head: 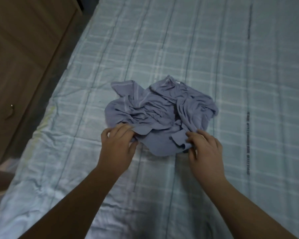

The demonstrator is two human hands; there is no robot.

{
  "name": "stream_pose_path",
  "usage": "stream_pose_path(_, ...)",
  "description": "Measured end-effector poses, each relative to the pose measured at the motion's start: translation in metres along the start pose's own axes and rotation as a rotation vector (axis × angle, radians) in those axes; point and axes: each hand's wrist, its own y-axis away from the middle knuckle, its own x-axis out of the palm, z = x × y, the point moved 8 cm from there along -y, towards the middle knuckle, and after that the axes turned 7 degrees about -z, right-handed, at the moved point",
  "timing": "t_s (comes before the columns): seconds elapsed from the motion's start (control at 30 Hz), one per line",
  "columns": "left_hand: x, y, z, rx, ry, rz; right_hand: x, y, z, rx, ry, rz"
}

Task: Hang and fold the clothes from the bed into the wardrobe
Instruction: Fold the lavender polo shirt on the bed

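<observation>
One crumpled grey-blue shirt (160, 114) lies in a heap near the middle of the bed (214, 57), w/ a small white label showing at the far side of the heap. Both hands are at the near edge of the cloth. Left hand (118, 146) has fingers curled and pinches the near-left edge of the shirt btw fingertips and thumb; the thumb is under a fold, so only part of it shows. Right hand (204, 149) has fingers bent and holds the near-right part, where a cuff or hem is folded over; the thumb presses against this fold. Both forearms are bare and come in from the bottom of the view.

Bed is covered w/ a pale blue checked sheet (76, 169), white bands and thin dark lines crossing it, some soft wrinkles at the left edge. At left, just beside the bed, stands brown wooden furniture (21, 57) w/ a small metal handle (11, 110); a narrow dark gap runs btw it and the bed. Light in the room is dim and a bit blue.
</observation>
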Motion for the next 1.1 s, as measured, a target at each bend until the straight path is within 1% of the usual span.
stream_pose_path(0.07,-0.02,0.002,-0.008,-0.026,0.01,0.006,-0.024,0.005,0.004,0.019,-0.086,-0.017)
stream_pose_path(0.17,-0.048,0.009,-0.027,-0.037,0.156,0.023,-0.064,0.017,0.011,0.037,-0.196,-0.042)
stream_pose_path(0.2,-0.055,0.015,-0.034,-0.031,0.193,0.03,-0.075,0.024,0.012,0.032,-0.201,-0.039)
stream_pose_path(0.27,-0.062,0.034,-0.047,-0.007,0.187,0.066,-0.086,0.046,0.01,0.011,-0.175,-0.003)
stream_pose_path(0.3,-0.059,0.048,-0.053,0.013,0.168,0.096,-0.084,0.061,0.006,-0.006,-0.146,0.037)
stream_pose_path(0.37,-0.047,0.082,-0.06,0.045,0.153,0.18,-0.069,0.098,-0.007,-0.028,-0.08,0.169)
stream_pose_path(0.43,-0.031,0.12,-0.067,0.073,0.16,0.274,-0.05,0.138,-0.021,-0.026,-0.035,0.324)
stream_pose_path(0.5,-0.016,0.156,-0.073,0.083,0.151,0.356,-0.036,0.173,-0.032,-0.014,0.003,0.422)
stream_pose_path(0.63,0.009,0.203,-0.073,0.037,0.097,0.445,-0.016,0.219,-0.044,-0.006,0.063,0.524)
stream_pose_path(0.7,0.019,0.214,-0.073,0.025,0.071,0.47,-0.008,0.231,-0.046,-0.003,0.051,0.567)
stream_pose_path(0.77,0.024,0.223,-0.077,0.03,0.102,0.482,-0.003,0.235,-0.045,-0.035,0.071,0.591)
stream_pose_path(0.83,0.024,0.231,-0.081,0.007,0.162,0.47,0.0,0.231,-0.042,-0.077,0.153,0.627)
stream_pose_path(0.87,0.022,0.235,-0.082,-0.045,0.219,0.442,0.0,0.225,-0.041,-0.079,0.192,0.635)
stream_pose_path(0.9,0.018,0.239,-0.08,-0.145,0.294,0.4,0.0,0.217,-0.039,-0.077,0.224,0.629)
stream_pose_path(0.93,0.013,0.244,-0.076,-0.299,0.37,0.35,-0.002,0.207,-0.034,-0.071,0.24,0.619)
stream_pose_path(1.0,0.007,0.259,-0.06,-0.689,0.451,0.243,-0.003,0.183,-0.018,-0.097,0.194,0.6)
stream_pose_path(1.07,0.012,0.277,-0.047,-1.042,0.519,0.172,0.003,0.162,0.011,-0.187,0.064,0.615)
stream_pose_path(1.1,0.017,0.284,-0.044,-1.191,0.609,0.143,0.007,0.153,0.029,-0.251,0.009,0.633)
